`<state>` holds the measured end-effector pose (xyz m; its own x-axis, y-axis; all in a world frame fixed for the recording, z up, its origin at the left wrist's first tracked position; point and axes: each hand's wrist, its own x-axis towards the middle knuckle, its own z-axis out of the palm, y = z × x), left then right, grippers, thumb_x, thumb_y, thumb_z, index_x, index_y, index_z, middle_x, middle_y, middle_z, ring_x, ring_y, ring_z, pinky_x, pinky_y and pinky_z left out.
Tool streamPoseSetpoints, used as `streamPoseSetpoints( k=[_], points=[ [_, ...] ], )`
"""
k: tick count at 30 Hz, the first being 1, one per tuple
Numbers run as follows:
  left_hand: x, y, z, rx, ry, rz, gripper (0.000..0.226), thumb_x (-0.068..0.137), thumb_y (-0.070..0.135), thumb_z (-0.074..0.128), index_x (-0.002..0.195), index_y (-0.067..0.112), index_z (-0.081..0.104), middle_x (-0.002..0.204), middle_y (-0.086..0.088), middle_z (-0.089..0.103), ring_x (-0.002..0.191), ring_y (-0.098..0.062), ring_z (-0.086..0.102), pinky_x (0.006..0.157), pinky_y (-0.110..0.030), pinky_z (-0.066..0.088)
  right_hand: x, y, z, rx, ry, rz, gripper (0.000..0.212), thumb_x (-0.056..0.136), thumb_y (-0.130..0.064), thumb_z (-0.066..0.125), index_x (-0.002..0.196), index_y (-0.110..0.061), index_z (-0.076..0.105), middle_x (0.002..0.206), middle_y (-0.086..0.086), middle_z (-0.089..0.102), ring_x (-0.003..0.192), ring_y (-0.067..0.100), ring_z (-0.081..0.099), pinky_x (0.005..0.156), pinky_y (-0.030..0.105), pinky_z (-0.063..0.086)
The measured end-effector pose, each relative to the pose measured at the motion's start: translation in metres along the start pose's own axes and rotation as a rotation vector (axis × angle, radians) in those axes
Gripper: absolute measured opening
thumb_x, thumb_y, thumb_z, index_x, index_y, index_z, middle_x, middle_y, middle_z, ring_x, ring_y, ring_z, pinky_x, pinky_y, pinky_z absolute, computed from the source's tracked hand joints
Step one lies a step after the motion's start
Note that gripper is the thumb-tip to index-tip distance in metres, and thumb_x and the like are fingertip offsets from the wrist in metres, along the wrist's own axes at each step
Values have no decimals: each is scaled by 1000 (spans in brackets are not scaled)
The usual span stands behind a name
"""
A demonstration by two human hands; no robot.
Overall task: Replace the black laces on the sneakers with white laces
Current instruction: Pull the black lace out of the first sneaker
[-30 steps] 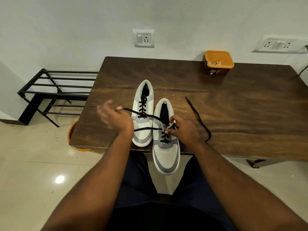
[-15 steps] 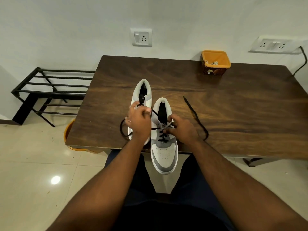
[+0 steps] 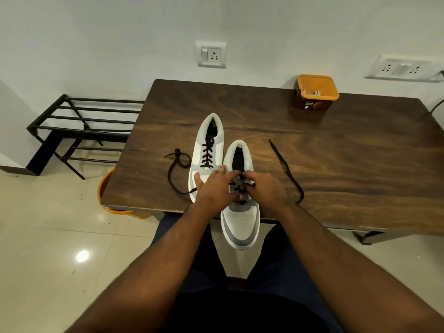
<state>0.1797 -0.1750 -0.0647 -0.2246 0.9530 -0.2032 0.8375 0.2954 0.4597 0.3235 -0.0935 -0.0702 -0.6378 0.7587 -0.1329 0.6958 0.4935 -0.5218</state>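
Fingers of the right hand (image 3: 265, 191) were curled at the lowest crossings of the black lace (image 3: 236, 187) on the nearer sneaker (image 3: 240, 219), seemingly pinching it, though the grip itself was hidden; the left hand (image 3: 215, 186) lay just beside it with fingers fairly straight, resting across both shoes and gripping nothing I could make out; beyond its fingertips the farther sneaker (image 3: 207, 150) was fully laced in black; loose lace ends trailed over the table (image 3: 360, 164) outward of each hand; far beyond the right hand, the orange tub (image 3: 317, 94) seemed to hold the white laces. Best, I judged, to steady the shoe and draw each crossing out evenly, one eyelet at a time, avoiding snags.
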Motion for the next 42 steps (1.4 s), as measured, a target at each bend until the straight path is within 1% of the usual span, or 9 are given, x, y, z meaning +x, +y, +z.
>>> streamPoseSetpoints(
  k=[5, 9, 12, 14, 18, 26, 31, 38, 42],
  points=[
    [-2, -4, 10, -166, 162, -18, 41, 78, 40, 75, 100, 34, 41, 105, 15, 56, 99, -7, 59, 116, -46, -6, 2, -2, -7, -136, 44, 15, 34, 93, -35, 57, 126, -29, 59, 117, 2, 67, 103, 24, 64, 80, 34, 52],
    [-4, -3, 5, -179, 180, -82, 39, 78, 40, 75, 95, 32, 41, 74, 19, 51, 90, -9, 61, 117, -41, -5, 1, 5, -8, -101, 74, 55, 28, 90, -40, 62, 117, -34, 63, 105, -3, 69, 92, 18, 63, 72, 29, 49],
    [1, 2, 1, -124, 151, -61, 33, 79, 46, 73, 99, 31, 51, 120, 8, 55, 125, -16, 49, 115, -53, 0, 1, 9, -5, 81, 64, 69, 25, 88, -32, 67, 112, -29, 66, 106, -5, 70, 92, 14, 63, 76, 30, 53],
    [6, 8, -5, 11, 87, -43, 29, 83, 46, 69, 107, 33, 60, 157, -2, 24, 148, -28, 15, 114, -59, 1, 1, 11, -5, 184, 46, 58, 24, 87, -25, 69, 111, -25, 67, 104, -5, 70, 90, 10, 63, 74, 22, 50],
    [15, 22, -9, 190, 5, 16, 22, 89, 36, 65, 111, 36, 69, 164, -3, -2, 149, -31, -14, 113, -63, -3, 0, 11, -8, 337, 5, 69, 22, 85, -14, 71, 105, -22, 68, 95, -8, 67, 87, 7, 64, 66, 7, 43],
    [18, 22, -1, 28, 53, -28, 18, 90, 27, 66, 106, 33, 74, 163, 2, 12, 150, -28, -5, 116, -56, 0, 9, 9, -7, 644, 77, 266, 10, 91, -18, 65, 84, -17, 73, 86, 3, 73, 84, 19, 68, 81, 37, 56],
    [3, 14, 13, -43, 180, -10, 20, 91, 22, 64, 105, 32, 73, 163, 5, 12, 150, -23, -7, 116, -50, -2, 8, 7, -3, 707, 114, 287, 11, 88, -7, 66, 96, -8, 74, 93, 6, 73, 84, 13, 67, 77, 23, 54],
    [-2, 10, 33, -277, 378, -29, 18, 89, 15, 67, 99, 28, 76, 156, 3, 34, 148, -19, 18, 114, -49, 10, 7, 9, -1, 708, 114, 280, 13, 88, -7, 67, 100, -9, 73, 94, 4, 73, 91, 18, 69, 90, 36, 56],
    [6, 1, 19, -197, 303, -31, 42, 90, 14, 63, 124, 40, 62, 152, 6, 40, 140, -13, 37, 110, -45, 13, 6, 4, -1, 561, 105, 206, 17, 91, -13, 64, 106, -12, 73, 99, 1, 72, 91, 13, 66, 85, 29, 54]
  ],
)
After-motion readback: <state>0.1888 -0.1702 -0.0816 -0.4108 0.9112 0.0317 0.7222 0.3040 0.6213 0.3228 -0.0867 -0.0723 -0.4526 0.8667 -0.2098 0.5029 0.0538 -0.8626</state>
